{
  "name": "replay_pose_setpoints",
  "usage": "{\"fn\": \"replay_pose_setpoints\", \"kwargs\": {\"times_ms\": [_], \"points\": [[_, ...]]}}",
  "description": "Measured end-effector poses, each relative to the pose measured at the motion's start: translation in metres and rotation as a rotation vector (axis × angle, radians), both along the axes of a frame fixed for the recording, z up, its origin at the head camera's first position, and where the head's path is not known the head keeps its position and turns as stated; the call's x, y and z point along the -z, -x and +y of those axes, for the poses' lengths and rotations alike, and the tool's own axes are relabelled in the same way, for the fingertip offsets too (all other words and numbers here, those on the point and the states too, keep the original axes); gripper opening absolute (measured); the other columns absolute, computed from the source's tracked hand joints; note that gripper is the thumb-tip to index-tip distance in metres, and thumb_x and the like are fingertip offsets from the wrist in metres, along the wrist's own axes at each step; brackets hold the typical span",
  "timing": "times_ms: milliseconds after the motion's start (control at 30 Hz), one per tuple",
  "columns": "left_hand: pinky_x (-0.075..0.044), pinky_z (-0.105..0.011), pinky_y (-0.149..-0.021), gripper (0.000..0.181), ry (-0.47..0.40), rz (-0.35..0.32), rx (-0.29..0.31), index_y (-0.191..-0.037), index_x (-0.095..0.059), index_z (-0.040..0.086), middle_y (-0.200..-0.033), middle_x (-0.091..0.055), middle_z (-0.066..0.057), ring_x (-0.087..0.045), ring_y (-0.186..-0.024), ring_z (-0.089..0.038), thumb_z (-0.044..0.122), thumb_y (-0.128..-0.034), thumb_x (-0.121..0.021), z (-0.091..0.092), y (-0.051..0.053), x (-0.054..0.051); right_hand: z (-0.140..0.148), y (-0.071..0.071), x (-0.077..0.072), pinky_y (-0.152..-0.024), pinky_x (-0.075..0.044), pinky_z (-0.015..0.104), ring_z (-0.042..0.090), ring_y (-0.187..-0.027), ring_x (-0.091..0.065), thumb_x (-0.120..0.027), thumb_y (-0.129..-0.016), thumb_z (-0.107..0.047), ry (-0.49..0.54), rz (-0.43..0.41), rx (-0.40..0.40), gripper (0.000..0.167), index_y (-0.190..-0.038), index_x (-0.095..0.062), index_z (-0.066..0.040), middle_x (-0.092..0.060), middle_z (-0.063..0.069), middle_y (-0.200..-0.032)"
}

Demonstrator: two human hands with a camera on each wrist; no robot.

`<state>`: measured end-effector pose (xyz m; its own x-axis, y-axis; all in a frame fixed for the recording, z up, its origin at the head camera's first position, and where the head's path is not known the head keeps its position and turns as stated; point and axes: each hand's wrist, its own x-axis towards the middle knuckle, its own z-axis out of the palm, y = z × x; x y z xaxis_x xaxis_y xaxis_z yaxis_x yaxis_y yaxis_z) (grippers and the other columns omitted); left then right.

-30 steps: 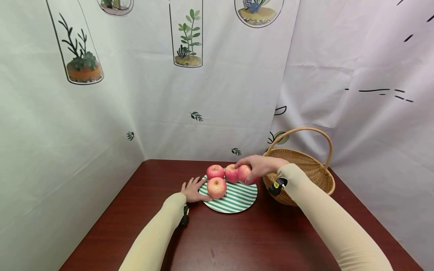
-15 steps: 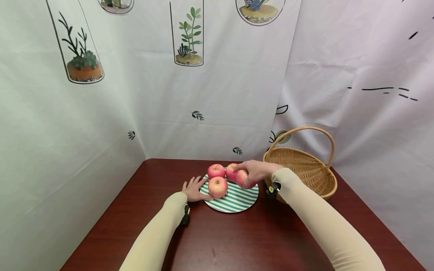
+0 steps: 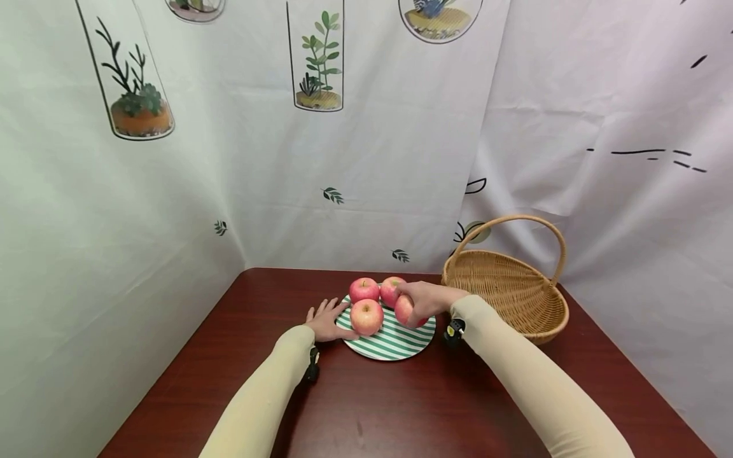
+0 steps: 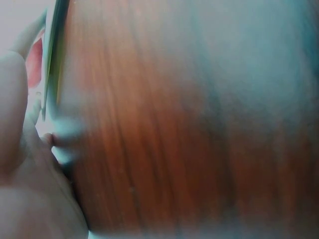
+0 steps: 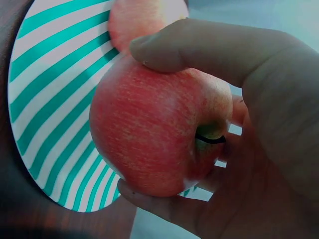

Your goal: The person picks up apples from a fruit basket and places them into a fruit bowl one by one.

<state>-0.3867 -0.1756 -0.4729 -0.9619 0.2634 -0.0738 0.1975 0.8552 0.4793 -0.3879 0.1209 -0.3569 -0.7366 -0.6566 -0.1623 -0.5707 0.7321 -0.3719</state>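
A round plate with green and white stripes [image 3: 395,346] lies on the table. On it sit a front apple [image 3: 366,317], a back left apple [image 3: 364,289] and a back right apple [image 3: 390,291]. My right hand [image 3: 428,301] grips another red apple [image 5: 144,124] over the plate's right side, thumb on one side and fingers on the other. Whether this apple touches the plate is unclear. At the plate's left edge rests my left hand [image 3: 328,323], fingers spread, thumb near the front apple. In the left wrist view, that hand [image 4: 30,149] is mostly cut off beside the plate's rim [image 4: 49,59].
A wicker basket [image 3: 504,280] with a tall arched handle stands right of the plate, behind my right forearm. Pale cloth walls [image 3: 355,165] with printed plants enclose the dark red wooden table [image 3: 366,401] at the back and sides.
My right hand has moved left and down with its apple, from beside the basket to over the plate's right part. The left hand stays at the plate's edge.
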Motion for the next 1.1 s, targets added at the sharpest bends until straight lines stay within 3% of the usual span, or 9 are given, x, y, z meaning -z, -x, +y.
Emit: {"fn": "replay_pose_setpoints", "kwargs": {"times_ms": [233, 433, 600, 767, 1100], "points": [[-0.005, -0.067, -0.119, 0.105, 0.007, -0.006, 0.008, -0.158, -0.035, 0.023, -0.167, -0.019, -0.015, -0.009, -0.155, -0.042, 0.069, -0.0729, -0.075, -0.002, 0.001, -0.002, -0.005, 0.0, 0.011, -0.091, -0.05, 0.035, 0.019, -0.106, -0.055, -0.084, -0.072, -0.016, -0.007, 0.098, -0.057, 0.047, -0.115, -0.066, -0.017, -0.058, 0.003, -0.121], [-0.004, -0.067, -0.12, 0.104, 0.018, -0.019, 0.006, -0.159, -0.034, 0.022, -0.168, -0.019, -0.016, -0.009, -0.155, -0.042, 0.066, -0.0751, -0.075, 0.001, -0.005, -0.009, -0.003, -0.001, 0.021, -0.097, -0.049, 0.038, 0.023, -0.115, -0.052, -0.085, -0.07, -0.021, -0.007, 0.136, -0.064, 0.054, -0.121, -0.069, -0.012, -0.053, 0.01, -0.129], [-0.005, -0.067, -0.12, 0.105, 0.043, -0.023, -0.01, -0.159, -0.032, 0.021, -0.167, -0.019, -0.015, -0.01, -0.154, -0.042, 0.066, -0.075, -0.075, 0.003, -0.004, -0.011, -0.005, 0.001, 0.029, -0.099, -0.049, 0.038, 0.02, -0.113, -0.055, -0.083, -0.073, -0.023, 0.006, 0.177, -0.098, 0.053, -0.123, -0.068, -0.011, -0.059, 0.004, -0.128], [-0.005, -0.067, -0.12, 0.107, 0.03, -0.031, -0.011, -0.159, -0.033, 0.021, -0.168, -0.019, -0.014, -0.009, -0.155, -0.041, 0.068, -0.073, -0.076, 0.002, -0.002, -0.007, -0.007, 0.0, 0.034, -0.098, -0.049, 0.037, 0.018, -0.107, -0.058, -0.083, -0.074, -0.023, 0.014, 0.215, -0.127, 0.052, -0.122, -0.068, -0.011, -0.065, 0.0, -0.122], [-0.004, -0.067, -0.12, 0.107, 0.023, -0.033, -0.007, -0.159, -0.033, 0.023, -0.168, -0.019, -0.014, -0.008, -0.155, -0.041, 0.069, -0.0723, -0.076, 0.0, 0.0, -0.003, -0.006, -0.006, 0.031, -0.098, -0.05, 0.039, 0.02, -0.114, -0.057, -0.084, -0.073, -0.025, 0.029, 0.267, -0.144, 0.059, -0.128, -0.068, -0.012, -0.066, 0.003, -0.126]]}}
